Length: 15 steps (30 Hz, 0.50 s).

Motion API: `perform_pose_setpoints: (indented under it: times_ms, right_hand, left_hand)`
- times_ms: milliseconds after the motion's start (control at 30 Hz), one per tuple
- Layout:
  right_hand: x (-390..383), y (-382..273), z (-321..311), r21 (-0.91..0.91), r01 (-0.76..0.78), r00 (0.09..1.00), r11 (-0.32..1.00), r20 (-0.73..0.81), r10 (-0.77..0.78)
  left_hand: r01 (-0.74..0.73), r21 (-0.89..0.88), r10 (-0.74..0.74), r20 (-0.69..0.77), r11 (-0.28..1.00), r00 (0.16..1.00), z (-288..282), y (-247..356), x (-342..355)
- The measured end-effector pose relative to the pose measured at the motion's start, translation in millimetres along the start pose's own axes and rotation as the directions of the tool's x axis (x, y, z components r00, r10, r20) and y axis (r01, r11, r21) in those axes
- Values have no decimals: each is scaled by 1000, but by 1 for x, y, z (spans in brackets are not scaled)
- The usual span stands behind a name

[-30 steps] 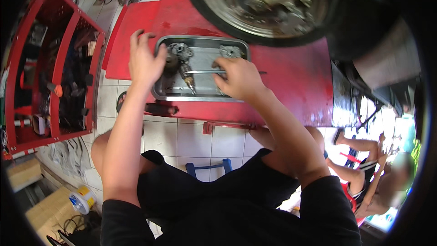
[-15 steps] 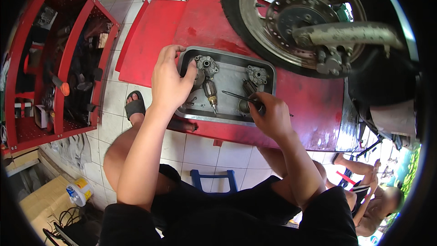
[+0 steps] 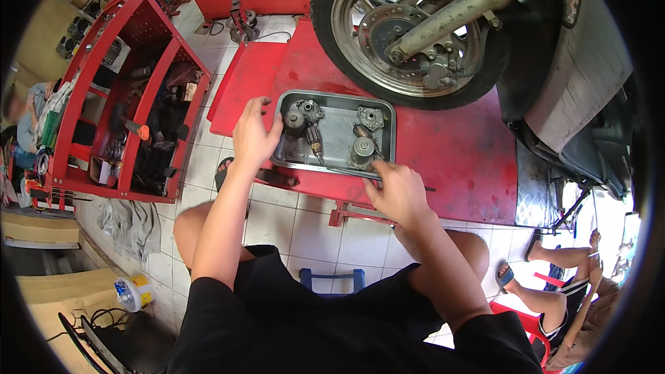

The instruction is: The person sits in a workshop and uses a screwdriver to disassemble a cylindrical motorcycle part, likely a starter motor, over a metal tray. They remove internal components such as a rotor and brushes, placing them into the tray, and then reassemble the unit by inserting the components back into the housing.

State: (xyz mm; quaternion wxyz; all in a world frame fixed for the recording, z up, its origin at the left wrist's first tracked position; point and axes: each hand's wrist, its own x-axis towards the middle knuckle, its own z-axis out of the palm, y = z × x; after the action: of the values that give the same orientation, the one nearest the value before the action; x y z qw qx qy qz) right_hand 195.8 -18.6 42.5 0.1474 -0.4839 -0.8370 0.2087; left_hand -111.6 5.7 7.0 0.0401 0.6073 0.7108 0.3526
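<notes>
A grey metal tray point(image 3: 337, 99) sits on the red lift platform. On its left side lie a round metal motor housing point(image 3: 294, 122), an end cover point(image 3: 309, 109) and an armature point(image 3: 314, 141) with a copper-coloured band. On its right are another end cover point(image 3: 370, 118) and an upright cylindrical housing point(image 3: 362, 150). My left hand point(image 3: 253, 137) is at the tray's left rim, thumb and fingers apart, holding nothing. Closed at the tray's near right corner, my right hand point(image 3: 403, 192) grips a dark screwdriver point(image 3: 341, 169); its thin shaft points left along the near rim.
A motorcycle front wheel point(image 3: 388, 31) stands on the platform point(image 3: 464, 159) beyond the tray. To the left is a red tool cart point(image 3: 131, 90). A blue stool point(image 3: 332, 275) shows between my legs. Another person point(image 3: 582, 305) sits at the lower right.
The view has shifted. My right hand has lowered the screwdriver from over the tray to its near rim, uncovering the right-hand housing. My left hand has drawn back slightly from the parts.
</notes>
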Motion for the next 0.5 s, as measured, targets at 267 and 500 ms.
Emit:
perform_pose_setpoints:
  times_ms: [267,500]
  right_hand:
    - [-9,6,7,-14,-20,1000,1000,11,20]
    - [21,-13,44,5,-195,980,981,52,195]
  left_hand:
    - [45,-88,-43,15,995,999,-13,-23,-24]
    - [57,-202,-44,66,978,997,-26,-15,-16]
